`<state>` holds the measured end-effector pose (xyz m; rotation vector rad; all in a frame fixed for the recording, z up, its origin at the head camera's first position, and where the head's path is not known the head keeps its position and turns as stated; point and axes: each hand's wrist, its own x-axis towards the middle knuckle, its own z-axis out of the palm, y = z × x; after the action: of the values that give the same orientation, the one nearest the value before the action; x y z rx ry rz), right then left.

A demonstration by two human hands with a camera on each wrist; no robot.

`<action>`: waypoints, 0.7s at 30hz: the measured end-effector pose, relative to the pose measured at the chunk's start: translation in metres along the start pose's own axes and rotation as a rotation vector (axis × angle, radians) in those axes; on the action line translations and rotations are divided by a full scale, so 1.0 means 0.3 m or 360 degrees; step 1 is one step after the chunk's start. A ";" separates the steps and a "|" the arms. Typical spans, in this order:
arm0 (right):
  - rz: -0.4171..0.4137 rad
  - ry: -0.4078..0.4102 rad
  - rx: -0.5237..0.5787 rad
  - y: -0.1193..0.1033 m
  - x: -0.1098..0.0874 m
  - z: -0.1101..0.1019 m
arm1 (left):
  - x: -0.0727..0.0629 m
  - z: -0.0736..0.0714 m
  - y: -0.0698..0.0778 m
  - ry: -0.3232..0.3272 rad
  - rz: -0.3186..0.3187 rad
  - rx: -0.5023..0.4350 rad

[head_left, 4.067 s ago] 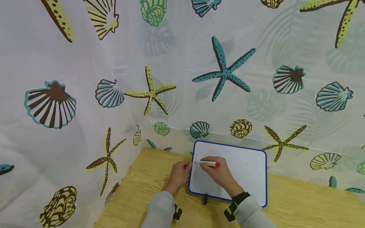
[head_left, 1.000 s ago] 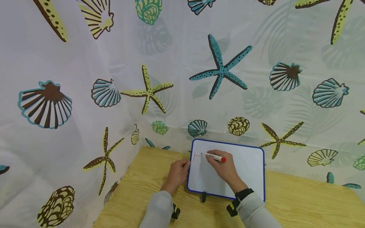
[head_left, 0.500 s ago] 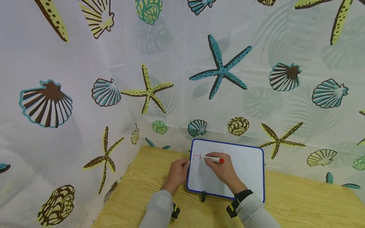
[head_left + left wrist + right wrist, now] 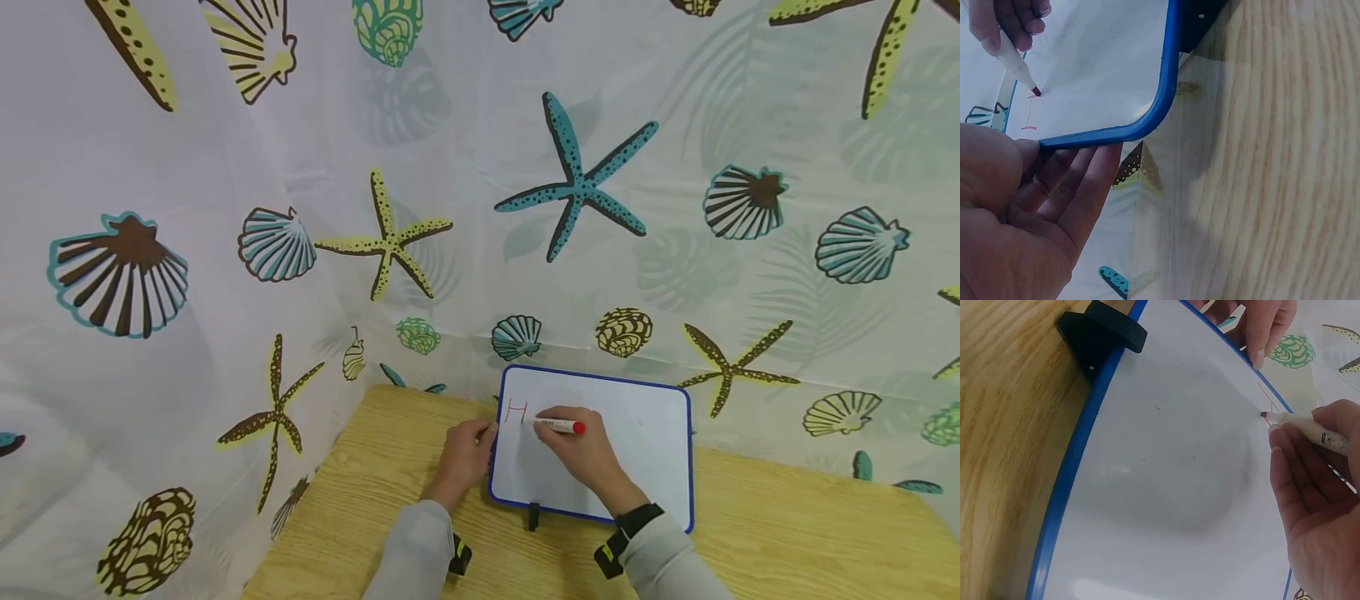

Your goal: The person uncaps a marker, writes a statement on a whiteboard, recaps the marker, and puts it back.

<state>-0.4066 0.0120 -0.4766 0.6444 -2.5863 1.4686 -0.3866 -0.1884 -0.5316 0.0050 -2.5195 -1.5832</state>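
Note:
A whiteboard (image 4: pixel 637 425) with a blue rim leans upright on the table. My left hand (image 4: pixel 463 460) grips its left edge; in the left wrist view the thumb lies at the rim and the fingers (image 4: pixel 1094 181) reach behind the board. Between thumb and fingertips, my right hand (image 4: pixel 588 454) pinches a white marker (image 4: pixel 1316 432) with a red end. Its dark tip is at the board surface, at the foot of the right-hand stroke of a thin red letter H (image 4: pixel 517 410) near the upper left corner.
A black stand foot (image 4: pixel 533 517) supports the board's lower edge, also large in the right wrist view. The wood-grain table (image 4: pixel 795 525) extends to both sides. A white curtain (image 4: pixel 465 125) printed with starfish and shells hangs behind and at the left.
A single vertical stroke has become an H: the crossbar came first, then the right upright. The right hand moved right, then down with the marker. The left hand kept its grip on the board.

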 end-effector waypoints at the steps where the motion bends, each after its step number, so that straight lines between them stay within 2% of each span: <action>1: 0.0008 -0.0003 -0.0002 0.000 0.000 0.001 | 0.000 -0.001 -0.001 -0.0001 0.0004 0.0000; 15: 0.0003 -0.0037 0.0042 0.001 -0.005 0.004 | 0.005 -0.004 -0.007 -0.0007 0.0018 0.0001; 21: -0.0036 -0.0012 0.0092 -0.002 -0.011 -0.005 | 0.001 -0.004 -0.001 -0.0024 0.0023 -0.0006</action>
<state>-0.4037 0.0140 -0.4762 0.6846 -2.5417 1.5422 -0.3869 -0.1898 -0.5314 -0.0256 -2.5221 -1.5886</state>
